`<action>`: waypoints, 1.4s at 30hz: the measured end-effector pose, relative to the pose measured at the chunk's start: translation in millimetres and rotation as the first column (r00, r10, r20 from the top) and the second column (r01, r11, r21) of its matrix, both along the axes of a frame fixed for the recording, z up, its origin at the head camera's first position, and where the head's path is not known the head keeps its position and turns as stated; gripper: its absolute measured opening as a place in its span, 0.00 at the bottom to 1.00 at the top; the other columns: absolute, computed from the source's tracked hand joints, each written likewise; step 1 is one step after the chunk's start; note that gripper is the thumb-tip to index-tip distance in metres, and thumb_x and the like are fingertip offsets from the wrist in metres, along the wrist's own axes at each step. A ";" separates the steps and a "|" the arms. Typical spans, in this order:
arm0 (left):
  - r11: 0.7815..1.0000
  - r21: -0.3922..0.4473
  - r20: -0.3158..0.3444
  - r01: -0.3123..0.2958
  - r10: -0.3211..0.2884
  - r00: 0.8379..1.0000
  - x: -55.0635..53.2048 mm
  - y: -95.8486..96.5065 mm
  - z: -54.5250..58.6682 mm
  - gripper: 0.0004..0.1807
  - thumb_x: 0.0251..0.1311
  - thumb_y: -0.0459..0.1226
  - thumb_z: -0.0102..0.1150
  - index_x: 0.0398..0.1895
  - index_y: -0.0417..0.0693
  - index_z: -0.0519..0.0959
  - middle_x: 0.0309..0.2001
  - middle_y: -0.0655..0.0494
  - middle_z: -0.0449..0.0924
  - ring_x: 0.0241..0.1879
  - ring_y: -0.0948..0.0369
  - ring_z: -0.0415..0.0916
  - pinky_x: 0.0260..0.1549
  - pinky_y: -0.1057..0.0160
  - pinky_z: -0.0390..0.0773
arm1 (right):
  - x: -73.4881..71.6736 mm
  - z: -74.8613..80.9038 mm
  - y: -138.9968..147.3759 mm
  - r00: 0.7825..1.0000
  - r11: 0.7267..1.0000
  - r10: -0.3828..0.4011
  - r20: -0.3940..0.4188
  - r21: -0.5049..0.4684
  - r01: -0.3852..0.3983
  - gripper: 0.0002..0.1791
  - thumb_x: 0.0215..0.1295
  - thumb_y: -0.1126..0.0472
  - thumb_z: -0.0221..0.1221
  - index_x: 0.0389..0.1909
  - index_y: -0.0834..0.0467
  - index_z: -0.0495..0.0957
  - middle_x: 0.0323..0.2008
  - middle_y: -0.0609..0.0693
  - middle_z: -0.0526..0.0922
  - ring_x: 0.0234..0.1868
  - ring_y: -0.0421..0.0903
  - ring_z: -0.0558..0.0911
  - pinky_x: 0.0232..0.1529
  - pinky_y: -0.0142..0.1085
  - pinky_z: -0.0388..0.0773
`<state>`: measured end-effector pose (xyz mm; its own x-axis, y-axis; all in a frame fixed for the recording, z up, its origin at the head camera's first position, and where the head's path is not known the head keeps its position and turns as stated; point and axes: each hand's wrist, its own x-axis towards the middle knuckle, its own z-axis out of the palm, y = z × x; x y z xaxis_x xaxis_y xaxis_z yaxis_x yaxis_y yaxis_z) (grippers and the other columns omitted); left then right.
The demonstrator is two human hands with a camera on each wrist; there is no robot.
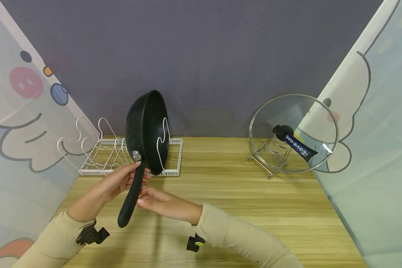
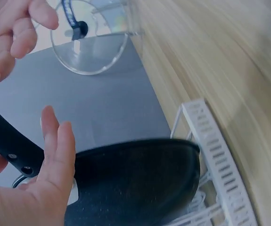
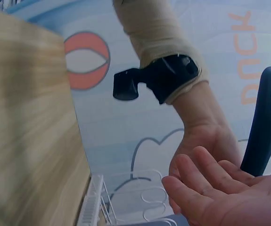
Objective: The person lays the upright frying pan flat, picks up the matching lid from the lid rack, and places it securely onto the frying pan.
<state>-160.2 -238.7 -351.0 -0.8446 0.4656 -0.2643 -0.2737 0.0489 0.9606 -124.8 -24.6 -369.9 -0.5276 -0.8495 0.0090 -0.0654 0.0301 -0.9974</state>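
Observation:
A deep black frying pan (image 1: pixel 136 123) stands on its side in a white wire rack (image 1: pixel 180 156), one wire divider crossing its open face. Its black handle (image 1: pixel 131 197) slants toward me. At the handle's base is my left hand (image 1: pixel 120 182), thumb against the handle and fingers extended on its far side; straight fingers (image 2: pixel 65 146) show in the left wrist view. My right hand (image 1: pixel 165 203) is just right of the handle, palm turned up and fingers nearly straight, holding nothing; the right wrist view shows its fingers (image 3: pixel 210 174) close to the handle.
Across the table at the right, a glass lid (image 1: pixel 264 111) with a black and blue knob (image 1: pixel 298 145) leans in a small metal stand (image 1: pixel 271 169). More wire dividers (image 1: pixel 83 149) rise at the rack's left. A grey panel (image 1: pixel 214 67) closes the back; printed panels flank both sides.

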 end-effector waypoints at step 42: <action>0.985 0.155 0.187 -0.076 0.046 0.981 -0.9 18.6 1.8 0.13 0.70 0.40 0.45 0.35 0.51 0.81 0.36 0.60 0.82 0.33 0.66 0.81 0.38 0.68 0.79 | 18.0 11.3 -34.5 0.758 0.960 0.059 0.650 -0.245 0.136 0.15 0.74 0.59 0.42 0.55 0.61 0.68 0.61 0.81 0.55 0.62 0.62 0.68 0.62 0.46 0.67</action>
<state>-161.1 -220.1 -349.2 -0.8174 0.4633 -0.3425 -0.4425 -0.1242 0.8881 -106.8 -59.1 -358.6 -0.5208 -0.8440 -0.1282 0.5910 -0.2481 -0.7675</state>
